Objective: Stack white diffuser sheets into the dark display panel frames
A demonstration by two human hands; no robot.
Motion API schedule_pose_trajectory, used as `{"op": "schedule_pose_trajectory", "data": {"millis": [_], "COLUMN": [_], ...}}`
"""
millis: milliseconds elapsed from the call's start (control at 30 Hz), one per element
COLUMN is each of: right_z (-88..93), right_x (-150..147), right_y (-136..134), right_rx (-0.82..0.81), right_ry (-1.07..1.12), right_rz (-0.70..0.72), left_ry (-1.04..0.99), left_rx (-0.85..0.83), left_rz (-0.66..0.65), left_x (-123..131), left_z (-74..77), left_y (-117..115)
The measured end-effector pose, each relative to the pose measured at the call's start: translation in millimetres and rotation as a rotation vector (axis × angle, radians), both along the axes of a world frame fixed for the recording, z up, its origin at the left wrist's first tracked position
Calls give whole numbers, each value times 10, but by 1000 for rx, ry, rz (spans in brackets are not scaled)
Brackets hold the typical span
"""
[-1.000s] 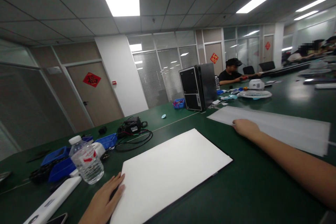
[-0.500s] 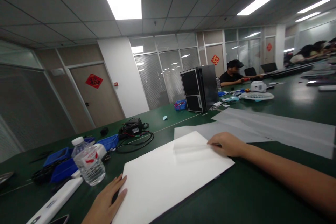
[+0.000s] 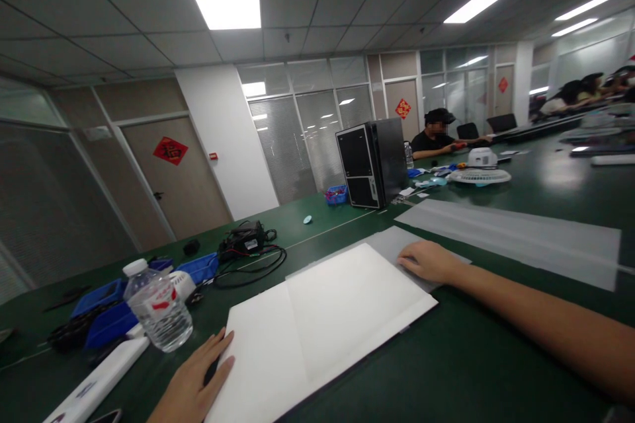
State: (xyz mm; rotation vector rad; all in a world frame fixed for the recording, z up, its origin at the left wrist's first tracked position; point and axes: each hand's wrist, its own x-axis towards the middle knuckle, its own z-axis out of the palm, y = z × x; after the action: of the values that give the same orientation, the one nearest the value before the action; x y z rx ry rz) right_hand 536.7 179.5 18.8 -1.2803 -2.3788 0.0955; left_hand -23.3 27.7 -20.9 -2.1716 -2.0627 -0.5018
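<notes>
Sheet [image 3: 389, 244] slid left, panel [image 3: 268, 344] lengthwise toward far right.

The left hand [image 3: 196, 373] is resting its spread fingers on the edge of a white board [image 3: 260, 367]. A thin sheet [image 3: 389, 236] is lying partly over the board and partly on the green table [image 3: 476, 357]. The right hand [image 3: 427, 262] is touching the thin sheet with bent fingers. A second sheet [image 3: 520, 241] is lying farther right. A bottle [image 3: 161, 314] is standing near the left hand.
</notes>
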Motion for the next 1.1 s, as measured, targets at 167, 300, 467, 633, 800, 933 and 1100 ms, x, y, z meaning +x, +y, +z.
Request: {"op": "schedule_pose_trajectory", "data": {"millis": [167, 300, 467, 633, 800, 933, 1100], "right_z": [13, 40, 15, 11, 74, 84, 59], "right_x": [-97, -187, -234, -315, -386, -397, -286], "right_y": [-100, -191, -248, -304, -422, -481, -315], "right_rx": [-8, 27, -8, -78, -123, -153, -43], "right_ry": [-4, -5, -4, 9, -34, -26, -62], "right_rz": [111, 146, 314, 445, 520, 561, 518], "left_ry": [13, -3, -34, -49, -32, -29, -21], "left_rx": [-25, -4, 16, 16, 13, 10, 19], "left_rz": [10, -12, -13, -5, -11, -16, -31], "left_x": [26, 0, -1, 11, -19, -48, -65], "left_z": [24, 4, 30, 47, -4, -55, -71], "left_y": [-16, -20, -61, -72, -29, -3, 25]}}
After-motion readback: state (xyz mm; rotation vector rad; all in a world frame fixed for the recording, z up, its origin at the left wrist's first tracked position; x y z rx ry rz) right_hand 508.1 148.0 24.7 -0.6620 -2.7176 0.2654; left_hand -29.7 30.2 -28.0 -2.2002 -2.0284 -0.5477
